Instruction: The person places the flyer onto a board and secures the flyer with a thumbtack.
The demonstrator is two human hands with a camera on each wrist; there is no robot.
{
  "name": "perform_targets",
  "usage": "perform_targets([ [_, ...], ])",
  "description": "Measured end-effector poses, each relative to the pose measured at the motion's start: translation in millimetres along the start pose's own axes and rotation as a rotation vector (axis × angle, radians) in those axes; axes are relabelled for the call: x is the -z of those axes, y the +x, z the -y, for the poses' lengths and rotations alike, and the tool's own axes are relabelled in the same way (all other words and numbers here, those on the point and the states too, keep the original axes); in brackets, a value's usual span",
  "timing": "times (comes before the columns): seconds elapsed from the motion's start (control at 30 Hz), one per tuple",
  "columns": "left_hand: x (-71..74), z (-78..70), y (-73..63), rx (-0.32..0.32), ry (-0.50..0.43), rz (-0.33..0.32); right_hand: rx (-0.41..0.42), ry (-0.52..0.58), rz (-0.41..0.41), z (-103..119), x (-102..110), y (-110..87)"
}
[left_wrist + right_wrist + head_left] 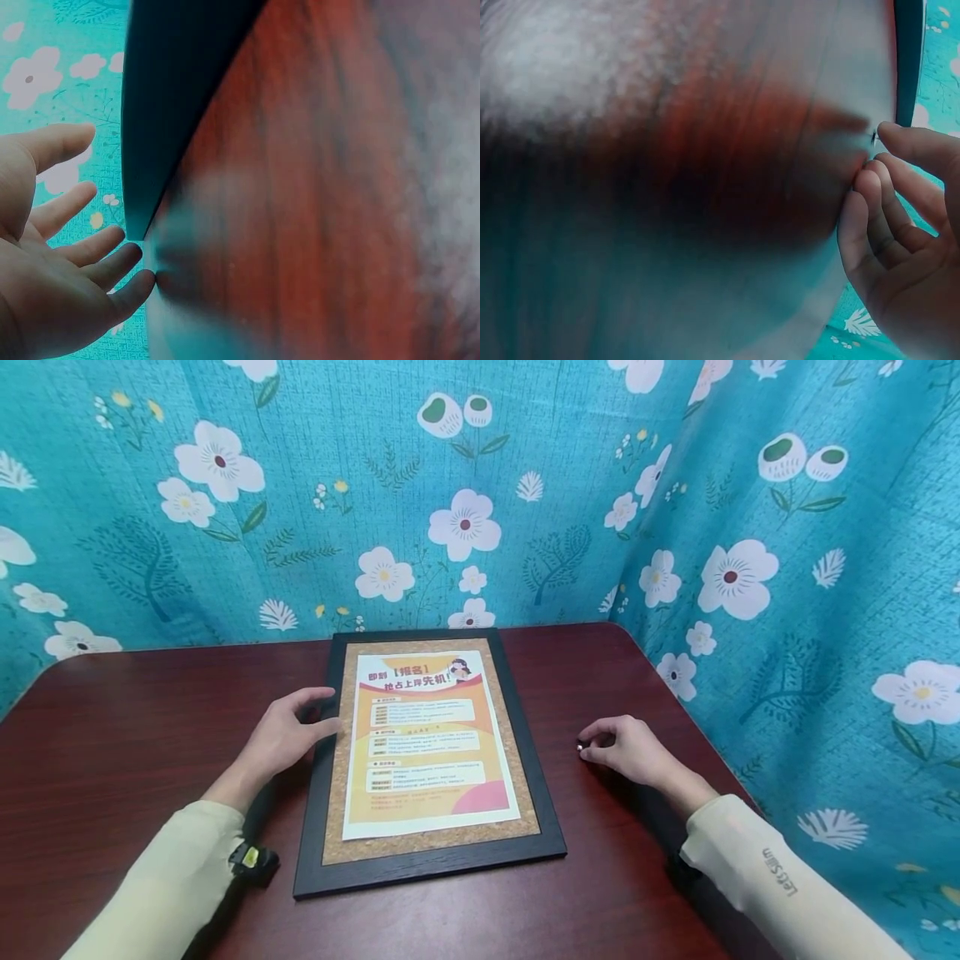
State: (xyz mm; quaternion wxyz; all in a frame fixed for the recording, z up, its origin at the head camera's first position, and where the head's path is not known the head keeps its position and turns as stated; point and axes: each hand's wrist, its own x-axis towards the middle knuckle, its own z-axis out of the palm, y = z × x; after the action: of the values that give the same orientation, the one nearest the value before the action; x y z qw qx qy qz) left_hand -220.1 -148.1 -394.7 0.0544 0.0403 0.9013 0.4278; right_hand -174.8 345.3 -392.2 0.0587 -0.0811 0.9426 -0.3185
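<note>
A black-framed cork board (431, 854) lies flat on the table, bearing a printed poster (420, 756) in yellow, orange and pink. Beside the board's left edge is my left hand (281, 735), its fingers spread and relaxed, thumb and fingertips right at the black frame. To the right of the board, low over the table, my right hand (626, 752) pinches a tiny pin-like piece (874, 137) between thumb and index finger. In the head view only a small white speck of it shows; its exact kind I cannot tell. The other right fingers are curled, tips at the tabletop.
The dark red wooden table (150, 718) reaches back to a blue flowered curtain (315, 510), which also hangs close along the right side. A small black device (253, 862) is strapped to the left wrist.
</note>
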Motion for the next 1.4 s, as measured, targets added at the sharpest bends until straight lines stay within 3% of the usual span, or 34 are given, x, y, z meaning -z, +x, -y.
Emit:
perform_targets([
  [0.3, -1.0, -2.7, -1.6, 0.002, 0.006, 0.010, 0.039, -0.087, -0.053, 2.5, -4.7, 1.9],
  [1.4, -0.3, -2.0, -3.8, -0.003, -0.015, 0.002, 0.046, -0.065, -0.064, -1.4, -8.9, 3.1],
])
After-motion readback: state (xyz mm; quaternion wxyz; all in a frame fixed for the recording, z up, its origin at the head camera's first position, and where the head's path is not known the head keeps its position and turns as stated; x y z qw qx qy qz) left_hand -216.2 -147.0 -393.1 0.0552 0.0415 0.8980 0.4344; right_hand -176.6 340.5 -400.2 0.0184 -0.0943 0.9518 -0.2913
